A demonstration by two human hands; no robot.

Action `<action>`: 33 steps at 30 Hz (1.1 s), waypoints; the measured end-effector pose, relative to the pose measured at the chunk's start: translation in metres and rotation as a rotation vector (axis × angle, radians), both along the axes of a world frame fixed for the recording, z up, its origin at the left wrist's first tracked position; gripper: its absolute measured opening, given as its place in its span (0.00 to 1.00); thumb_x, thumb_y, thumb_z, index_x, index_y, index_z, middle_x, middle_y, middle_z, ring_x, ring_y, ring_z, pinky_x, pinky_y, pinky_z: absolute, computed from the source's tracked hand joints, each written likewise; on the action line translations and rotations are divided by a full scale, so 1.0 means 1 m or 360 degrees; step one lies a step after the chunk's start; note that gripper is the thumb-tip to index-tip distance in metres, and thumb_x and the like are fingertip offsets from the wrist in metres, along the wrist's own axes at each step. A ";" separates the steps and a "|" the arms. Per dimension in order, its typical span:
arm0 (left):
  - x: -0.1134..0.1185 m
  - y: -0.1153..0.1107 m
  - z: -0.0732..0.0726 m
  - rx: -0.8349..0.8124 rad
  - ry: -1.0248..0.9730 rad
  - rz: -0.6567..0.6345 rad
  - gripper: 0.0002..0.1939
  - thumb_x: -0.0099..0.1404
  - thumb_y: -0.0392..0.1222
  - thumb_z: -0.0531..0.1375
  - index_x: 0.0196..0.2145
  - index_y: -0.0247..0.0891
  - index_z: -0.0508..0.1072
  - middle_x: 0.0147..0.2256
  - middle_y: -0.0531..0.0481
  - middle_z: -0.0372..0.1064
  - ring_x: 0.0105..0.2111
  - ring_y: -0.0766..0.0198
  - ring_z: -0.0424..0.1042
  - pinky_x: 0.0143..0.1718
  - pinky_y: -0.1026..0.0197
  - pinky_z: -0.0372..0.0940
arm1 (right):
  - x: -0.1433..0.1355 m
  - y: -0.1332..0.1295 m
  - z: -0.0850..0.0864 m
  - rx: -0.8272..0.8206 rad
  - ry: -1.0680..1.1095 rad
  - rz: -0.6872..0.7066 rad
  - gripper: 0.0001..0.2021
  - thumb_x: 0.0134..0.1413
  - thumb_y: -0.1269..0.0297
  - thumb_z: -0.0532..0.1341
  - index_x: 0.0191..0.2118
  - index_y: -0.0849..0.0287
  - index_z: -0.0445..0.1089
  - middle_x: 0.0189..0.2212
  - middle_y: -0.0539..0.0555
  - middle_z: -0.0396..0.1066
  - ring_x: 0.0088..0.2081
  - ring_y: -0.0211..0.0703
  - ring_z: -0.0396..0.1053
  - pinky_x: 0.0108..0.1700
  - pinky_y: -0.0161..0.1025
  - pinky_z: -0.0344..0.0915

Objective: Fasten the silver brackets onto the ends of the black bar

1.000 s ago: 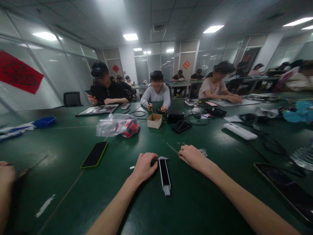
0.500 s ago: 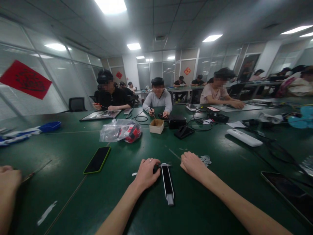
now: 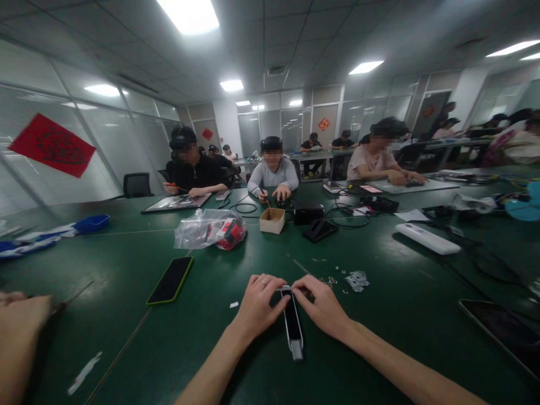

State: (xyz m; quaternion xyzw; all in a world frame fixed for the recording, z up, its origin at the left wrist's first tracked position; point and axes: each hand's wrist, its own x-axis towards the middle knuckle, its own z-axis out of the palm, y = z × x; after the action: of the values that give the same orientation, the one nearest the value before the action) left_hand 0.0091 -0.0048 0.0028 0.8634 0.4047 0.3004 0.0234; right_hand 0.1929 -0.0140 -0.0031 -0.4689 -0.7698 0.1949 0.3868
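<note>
Right now both hands are at the far end of the white-framed dark strip (image 3: 292,323), which lies on the green table (image 3: 202,354) with its pale tip toward the near side; the left hand (image 3: 260,304) curls over its left edge, the right hand (image 3: 323,306) bends at its right edge, and whether either one's fingertips close on it I cannot tell; small rings (image 3: 331,280) and clear pieces (image 3: 357,281) lie to the right, a green-edged phone (image 3: 170,280) to the left

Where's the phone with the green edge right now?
In the head view, the green-edged phone lies on the table to the left of the left hand, nearer the wearer than the clear plastic bag.
</note>
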 end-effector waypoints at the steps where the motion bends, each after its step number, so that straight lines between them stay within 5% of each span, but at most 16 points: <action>1: 0.001 -0.001 0.000 0.0025 0.0029 -0.0052 0.09 0.64 0.43 0.56 0.41 0.41 0.70 0.38 0.47 0.71 0.40 0.60 0.68 0.43 0.56 0.57 | -0.003 -0.002 -0.001 -0.0024 0.0074 0.0020 0.09 0.58 0.65 0.52 0.34 0.59 0.69 0.31 0.52 0.68 0.33 0.39 0.66 0.37 0.37 0.63; 15: 0.000 0.003 -0.004 0.0203 0.0159 0.0045 0.10 0.67 0.40 0.52 0.38 0.42 0.73 0.35 0.49 0.73 0.36 0.62 0.68 0.38 0.57 0.56 | -0.002 0.000 0.000 -0.0095 0.0057 -0.0013 0.09 0.56 0.64 0.53 0.32 0.59 0.69 0.30 0.52 0.68 0.34 0.40 0.65 0.37 0.38 0.62; 23: -0.016 0.015 -0.006 -0.0089 0.0075 0.0363 0.08 0.61 0.37 0.56 0.37 0.42 0.74 0.37 0.49 0.72 0.38 0.60 0.69 0.40 0.57 0.57 | 0.014 0.013 -0.006 -0.0170 -0.0204 -0.0201 0.08 0.54 0.69 0.53 0.36 0.61 0.68 0.35 0.55 0.69 0.38 0.43 0.65 0.41 0.41 0.63; 33: -0.015 0.013 -0.002 -0.0388 0.0164 0.0280 0.07 0.59 0.37 0.56 0.34 0.40 0.73 0.33 0.52 0.73 0.34 0.62 0.70 0.37 0.60 0.55 | 0.011 0.014 -0.010 -0.0143 -0.0321 -0.0128 0.07 0.55 0.68 0.53 0.35 0.60 0.68 0.34 0.55 0.69 0.38 0.43 0.64 0.42 0.42 0.62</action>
State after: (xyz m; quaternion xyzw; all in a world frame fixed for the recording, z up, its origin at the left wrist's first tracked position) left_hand -0.0057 0.0084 0.0009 0.8296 0.5129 0.2052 0.0807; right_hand 0.2042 0.0004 -0.0135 -0.5335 -0.7759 0.1653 0.2934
